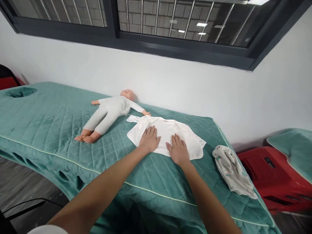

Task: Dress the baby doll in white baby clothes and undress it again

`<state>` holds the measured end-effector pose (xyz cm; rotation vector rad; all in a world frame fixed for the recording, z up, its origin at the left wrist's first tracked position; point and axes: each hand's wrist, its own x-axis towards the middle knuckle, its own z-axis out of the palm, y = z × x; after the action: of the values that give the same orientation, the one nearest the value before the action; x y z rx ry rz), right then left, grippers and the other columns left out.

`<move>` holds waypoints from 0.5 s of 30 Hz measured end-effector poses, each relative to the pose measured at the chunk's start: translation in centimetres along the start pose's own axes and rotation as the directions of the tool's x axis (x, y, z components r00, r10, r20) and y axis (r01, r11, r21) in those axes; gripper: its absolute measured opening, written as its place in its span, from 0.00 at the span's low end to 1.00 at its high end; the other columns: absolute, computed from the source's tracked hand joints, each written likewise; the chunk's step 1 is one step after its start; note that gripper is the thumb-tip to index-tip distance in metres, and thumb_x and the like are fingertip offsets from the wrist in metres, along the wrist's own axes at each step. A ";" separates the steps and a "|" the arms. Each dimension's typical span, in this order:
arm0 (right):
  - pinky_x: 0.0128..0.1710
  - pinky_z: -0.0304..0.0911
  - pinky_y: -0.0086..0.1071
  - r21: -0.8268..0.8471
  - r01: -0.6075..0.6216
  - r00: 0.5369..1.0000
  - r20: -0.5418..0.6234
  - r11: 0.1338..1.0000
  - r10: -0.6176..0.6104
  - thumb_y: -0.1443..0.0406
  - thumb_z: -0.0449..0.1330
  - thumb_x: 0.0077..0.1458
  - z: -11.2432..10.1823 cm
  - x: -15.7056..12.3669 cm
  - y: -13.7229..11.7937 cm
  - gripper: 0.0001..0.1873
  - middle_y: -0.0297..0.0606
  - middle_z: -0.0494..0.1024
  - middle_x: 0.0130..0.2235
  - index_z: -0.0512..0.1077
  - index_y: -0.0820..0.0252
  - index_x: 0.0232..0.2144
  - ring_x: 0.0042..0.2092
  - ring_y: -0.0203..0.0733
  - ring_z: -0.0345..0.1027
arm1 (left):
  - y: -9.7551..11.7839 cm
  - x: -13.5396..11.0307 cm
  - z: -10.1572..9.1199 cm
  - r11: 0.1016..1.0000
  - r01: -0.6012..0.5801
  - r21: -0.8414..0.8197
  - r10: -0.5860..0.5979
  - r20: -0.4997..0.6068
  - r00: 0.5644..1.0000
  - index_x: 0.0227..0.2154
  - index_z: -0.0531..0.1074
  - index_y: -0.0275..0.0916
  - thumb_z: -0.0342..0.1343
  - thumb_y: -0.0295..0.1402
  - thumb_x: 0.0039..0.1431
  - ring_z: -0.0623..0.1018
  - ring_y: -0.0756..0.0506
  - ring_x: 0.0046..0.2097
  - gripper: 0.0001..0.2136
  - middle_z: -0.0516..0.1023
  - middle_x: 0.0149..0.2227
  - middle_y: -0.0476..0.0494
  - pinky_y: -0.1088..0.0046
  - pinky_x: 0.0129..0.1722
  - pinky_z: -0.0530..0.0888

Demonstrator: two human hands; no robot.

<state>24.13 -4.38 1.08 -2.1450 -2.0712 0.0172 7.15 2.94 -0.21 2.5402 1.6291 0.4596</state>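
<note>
We see a baby doll in white lying face up on the green quilted bed, a crumpled patterned cloth at its right edge, a red plastic stool beside it, beneath a dark-framed window.

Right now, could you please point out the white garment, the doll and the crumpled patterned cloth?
white garment [166,131]: head view, on the flat fabric at its middle.
doll [114,109]: head view, on its torso.
crumpled patterned cloth [231,170]: head view, on its middle folds.

garment print unreadable, red stool cropped
</note>
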 end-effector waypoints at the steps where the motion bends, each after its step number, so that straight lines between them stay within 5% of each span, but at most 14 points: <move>1: 0.70 0.42 0.46 0.004 0.020 1.000 -0.012 1.000 -0.020 0.52 0.38 0.71 -0.1 -0.9 0.1 0.37 0.54 0.51 0.72 0.53 0.74 0.69 0.74 0.51 0.42 | -0.1 -1.2 -0.2 1.000 -0.028 0.006 0.028 -0.001 1.000 0.67 0.59 0.29 0.36 0.43 0.71 0.53 0.38 0.73 0.29 0.54 0.72 0.34 0.54 0.71 0.52; 6: 0.70 0.46 0.48 0.034 0.105 0.990 -0.095 0.994 -0.102 0.51 0.38 0.70 -0.2 -6.8 0.6 0.36 0.49 0.54 0.72 0.55 0.70 0.69 0.73 0.50 0.45 | -1.3 -7.6 -1.7 0.986 -0.167 0.015 0.168 -0.064 0.984 0.67 0.61 0.35 0.38 0.43 0.72 0.58 0.40 0.72 0.27 0.59 0.70 0.36 0.54 0.71 0.56; 10: 0.69 0.50 0.51 0.060 0.124 0.983 -0.141 0.990 -0.114 0.51 0.44 0.69 0.3 -12.1 1.3 0.36 0.45 0.54 0.72 0.50 0.63 0.72 0.72 0.51 0.47 | -2.7 -12.0 -2.8 0.986 -0.167 -0.026 0.161 -0.153 0.975 0.66 0.62 0.40 0.43 0.42 0.71 0.64 0.41 0.69 0.24 0.65 0.68 0.39 0.54 0.69 0.60; 15: 0.67 0.53 0.59 0.151 0.102 0.980 -0.183 0.983 -0.073 0.54 0.50 0.67 1.3 -16.0 1.7 0.35 0.43 0.55 0.71 0.52 0.55 0.71 0.72 0.56 0.49 | -3.3 -13.9 -3.1 0.990 -0.125 -0.068 0.108 -0.213 0.971 0.57 0.71 0.45 0.46 0.38 0.69 0.69 0.40 0.64 0.18 0.73 0.60 0.40 0.54 0.67 0.63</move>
<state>24.96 -20.24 -2.04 -1.8874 -1.9887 -0.0167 -2.00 -8.42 -0.86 2.6116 1.4918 0.8115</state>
